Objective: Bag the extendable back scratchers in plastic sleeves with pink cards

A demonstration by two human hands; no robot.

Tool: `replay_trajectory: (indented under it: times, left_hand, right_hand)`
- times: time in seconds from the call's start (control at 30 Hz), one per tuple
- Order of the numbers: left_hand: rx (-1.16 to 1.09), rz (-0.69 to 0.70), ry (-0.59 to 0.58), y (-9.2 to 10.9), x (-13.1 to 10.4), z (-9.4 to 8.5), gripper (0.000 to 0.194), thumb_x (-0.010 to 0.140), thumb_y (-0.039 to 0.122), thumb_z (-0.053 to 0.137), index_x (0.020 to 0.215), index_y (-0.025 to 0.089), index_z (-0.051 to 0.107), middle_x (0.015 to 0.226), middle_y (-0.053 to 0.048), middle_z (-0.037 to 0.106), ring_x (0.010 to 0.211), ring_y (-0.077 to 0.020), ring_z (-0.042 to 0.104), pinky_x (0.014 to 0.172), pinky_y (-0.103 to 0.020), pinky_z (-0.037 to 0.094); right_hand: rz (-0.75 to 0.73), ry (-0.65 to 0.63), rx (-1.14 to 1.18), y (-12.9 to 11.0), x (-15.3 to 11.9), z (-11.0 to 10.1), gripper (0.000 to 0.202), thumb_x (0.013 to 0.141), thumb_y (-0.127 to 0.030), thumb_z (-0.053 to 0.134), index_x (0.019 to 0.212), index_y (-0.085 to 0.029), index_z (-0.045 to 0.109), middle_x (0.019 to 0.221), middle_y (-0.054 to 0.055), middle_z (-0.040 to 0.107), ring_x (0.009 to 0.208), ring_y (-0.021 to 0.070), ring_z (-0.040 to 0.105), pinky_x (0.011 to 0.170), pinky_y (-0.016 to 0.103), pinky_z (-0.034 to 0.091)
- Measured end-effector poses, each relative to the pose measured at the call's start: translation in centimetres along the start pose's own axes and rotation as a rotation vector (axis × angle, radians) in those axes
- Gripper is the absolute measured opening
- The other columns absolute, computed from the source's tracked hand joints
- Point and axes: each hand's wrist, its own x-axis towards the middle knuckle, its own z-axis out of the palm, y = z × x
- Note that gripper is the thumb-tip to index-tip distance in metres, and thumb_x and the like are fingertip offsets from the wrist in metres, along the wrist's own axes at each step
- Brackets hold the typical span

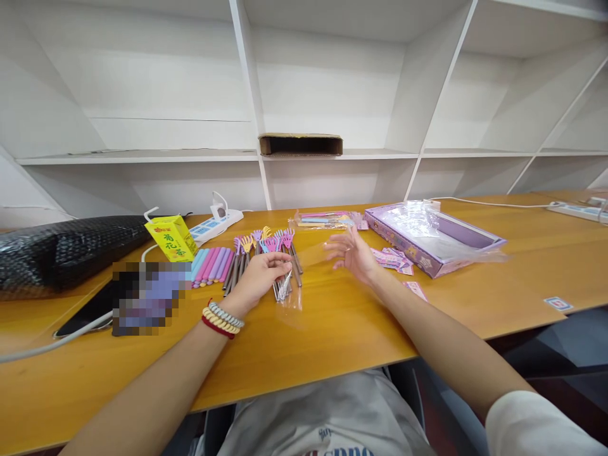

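My left hand (264, 277) is closed in a pinch on a clear plastic bag (286, 290), which hangs crumpled from the fingertips above the table. Beneath and behind that hand lies a bunch of back scratchers (287, 238) with metal rods and small claw heads in pink, purple, yellow and blue. My right hand (352, 253) is raised to the right with its fingers apart, and I see nothing held in it. Just beyond it are small pink printed cards (393, 259). Left of the scratchers, pastel handle tubes (215, 265) in blue, pink and purple lie in a row.
A purple box (430, 259) with clear bags (418, 218) on it stands at the right. Filled clear packs (327, 220) lie at the back. At the left are a yellow drink carton (171, 239), a power strip (216, 226), a cable and a black bubble-wrapped bundle (71, 250).
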Motion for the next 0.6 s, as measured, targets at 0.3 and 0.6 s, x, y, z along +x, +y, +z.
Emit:
replay_trajectory:
  times: [0.3,0.6]
  left_hand:
    - [0.015,-0.183,-0.232,-0.2,-0.2,-0.1,0.016,0.064,0.020,0.064,0.078,0.013,0.066,0.055,-0.001,0.057,0.044,-0.0083,0.044,0.041,-0.021,0.031]
    - [-0.358,-0.188,-0.093,0.2,0.0,-0.3,0.012,0.071,0.016,0.060,0.080,0.014,0.053,0.063,-0.002,0.061,0.046,-0.0097,0.053,0.040,-0.020,0.041]
  right_hand:
    - [-0.152,0.232,0.046,0.7,0.8,-0.3,0.029,0.058,-0.037,0.074,0.067,-0.017,0.055,0.059,-0.002,0.056,0.044,0.0062,0.046,0.039,0.019,0.032]
    - [-0.084,0.318,-0.050,-0.4,1.3,-2.3,0.038,0.066,-0.040,0.068,0.094,-0.022,0.051,0.096,0.004,0.063,0.059,0.0113,0.061,0.041,0.020,0.042]
